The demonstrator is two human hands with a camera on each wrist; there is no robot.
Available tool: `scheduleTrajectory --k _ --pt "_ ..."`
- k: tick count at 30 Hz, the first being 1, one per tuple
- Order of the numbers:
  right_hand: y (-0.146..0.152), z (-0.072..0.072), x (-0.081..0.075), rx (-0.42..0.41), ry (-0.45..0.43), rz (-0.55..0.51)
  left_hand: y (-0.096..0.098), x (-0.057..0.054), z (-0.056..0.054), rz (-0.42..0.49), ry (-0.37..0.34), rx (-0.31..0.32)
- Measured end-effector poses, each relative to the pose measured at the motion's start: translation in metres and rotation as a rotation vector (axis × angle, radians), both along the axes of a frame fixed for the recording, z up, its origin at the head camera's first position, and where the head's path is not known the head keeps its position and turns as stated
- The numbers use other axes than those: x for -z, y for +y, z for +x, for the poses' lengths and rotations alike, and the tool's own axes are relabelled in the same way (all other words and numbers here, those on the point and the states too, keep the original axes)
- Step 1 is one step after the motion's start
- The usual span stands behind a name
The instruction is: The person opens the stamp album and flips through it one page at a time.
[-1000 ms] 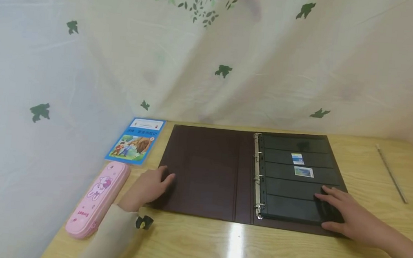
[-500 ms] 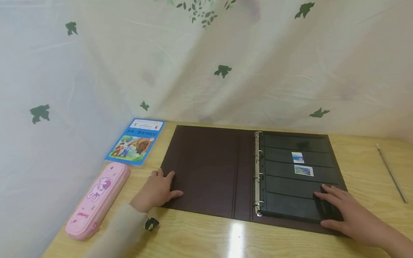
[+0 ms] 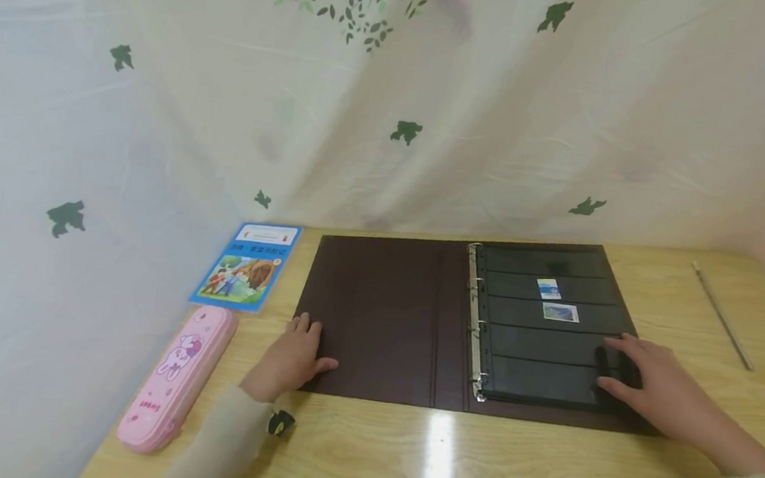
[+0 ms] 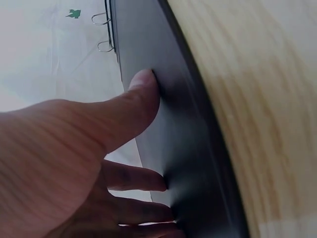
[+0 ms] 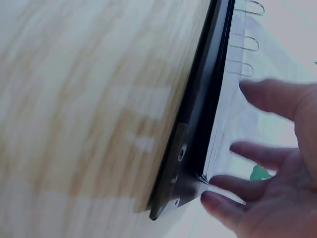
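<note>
A dark brown ring binder lies open and flat on the table. Black pocket pages sit on its right side, held by metal rings. Two small stamps show in the upper pockets. My left hand rests on the left cover near its lower left corner; in the left wrist view the thumb and fingertips touch the cover. My right hand is over the lower right edge of the pages, fingers spread. In the right wrist view its fingertips are close to the page edge; contact is unclear.
On the left are a blue picture booklet and a pink pencil case with a rabbit print. A thin metallic rod lies at the right. Behind the wooden table hangs a pale curtain with green leaf prints.
My left hand shifted right, from the outer edge further onto the cover. My right hand slid slightly right, from over the page toward its outer edge. The stamps stayed in place.
</note>
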State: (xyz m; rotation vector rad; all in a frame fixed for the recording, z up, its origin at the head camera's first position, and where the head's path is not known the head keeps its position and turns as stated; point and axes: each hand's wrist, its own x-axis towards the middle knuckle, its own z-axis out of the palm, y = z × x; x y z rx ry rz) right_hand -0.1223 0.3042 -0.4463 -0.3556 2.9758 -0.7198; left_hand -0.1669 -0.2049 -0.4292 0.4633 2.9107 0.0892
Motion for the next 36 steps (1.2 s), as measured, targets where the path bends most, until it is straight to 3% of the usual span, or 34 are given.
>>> scheduleTrajectory --k 14,28,36 --pt "-0.001 -0.009 -0.004 0.077 -0.005 0.049 0.000 -0.001 0.001 -0.012 0.056 0.023" --pt "-0.004 -0.008 -0.008 0.125 -0.072 0.025 0.000 0.000 0.000 -0.036 0.045 0.009" --pt "-0.003 -0.012 -0.010 0.163 -0.064 0.039 0.001 -0.001 -0.001 -0.036 0.036 0.014"
